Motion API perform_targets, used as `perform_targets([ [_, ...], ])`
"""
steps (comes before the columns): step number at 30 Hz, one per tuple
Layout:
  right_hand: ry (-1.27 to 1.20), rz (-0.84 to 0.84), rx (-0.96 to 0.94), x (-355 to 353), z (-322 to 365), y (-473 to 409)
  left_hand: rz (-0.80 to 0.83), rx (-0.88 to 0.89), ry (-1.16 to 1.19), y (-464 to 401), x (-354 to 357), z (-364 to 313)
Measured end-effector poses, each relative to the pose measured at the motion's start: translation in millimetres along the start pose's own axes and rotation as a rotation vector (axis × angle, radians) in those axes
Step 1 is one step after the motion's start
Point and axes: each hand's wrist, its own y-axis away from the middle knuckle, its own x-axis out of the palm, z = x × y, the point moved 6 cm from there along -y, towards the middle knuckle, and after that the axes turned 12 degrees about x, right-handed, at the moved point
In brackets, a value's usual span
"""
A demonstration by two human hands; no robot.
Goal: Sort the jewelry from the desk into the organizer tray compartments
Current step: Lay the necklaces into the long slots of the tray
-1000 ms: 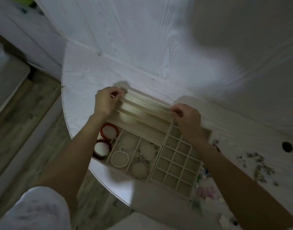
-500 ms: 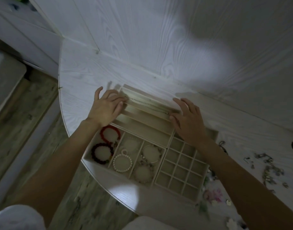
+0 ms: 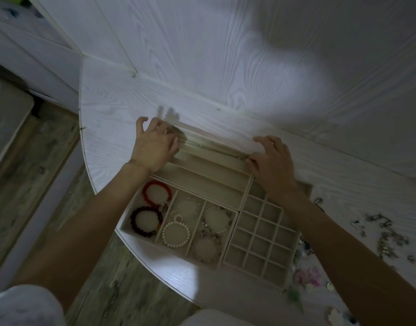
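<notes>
— Beige velvet under both hands, is it?

— Yes. The left hand (image 3: 155,143) lies palm down with fingers spread loose over the far left end of the organizer tray (image 3: 203,184), holding nothing. The right hand (image 3: 271,161) rests at the far right end of the same long slot, fingers bent; its thumb and forefinger seem to pinch the end of a thin chain necklace (image 3: 211,148), though it is dim there.

— And the chain itself?

— Stretched along the rearmost long compartment, between the two hands.

— What lies nearer?

— A red bead bracelet (image 3: 157,193) and a dark bead bracelet (image 3: 145,221) share the left compartment. A pearl bracelet (image 3: 176,234) sits in the next, a thin silver bangle (image 3: 217,218) beyond it. The right forearm crosses the small-cell grid (image 3: 261,241).

— Off the tray?

— Loose jewelry pieces (image 3: 385,236) scattered on the white desk (image 3: 112,118), well to the right
</notes>
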Motion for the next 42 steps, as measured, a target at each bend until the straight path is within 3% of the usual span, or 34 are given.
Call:
perform_targets([
  [5,0.103,-0.084,-0.093,1,18,-8,0.016,-0.055,0.065,-18,-5,13],
  [11,0.163,-0.093,-0.091,5,21,-9,0.101,0.189,0.069,-38,-2,9],
  [18,0.148,-0.081,-0.065,5,16,-7,0.117,0.265,0.106,-36,-4,15],
  [27,0.054,-0.017,0.061,6,12,-6,0.132,0.255,0.078,-38,-2,16],
  [42,0.172,0.014,0.136,0,11,-7,0.105,0.145,0.03,-33,3,19],
])
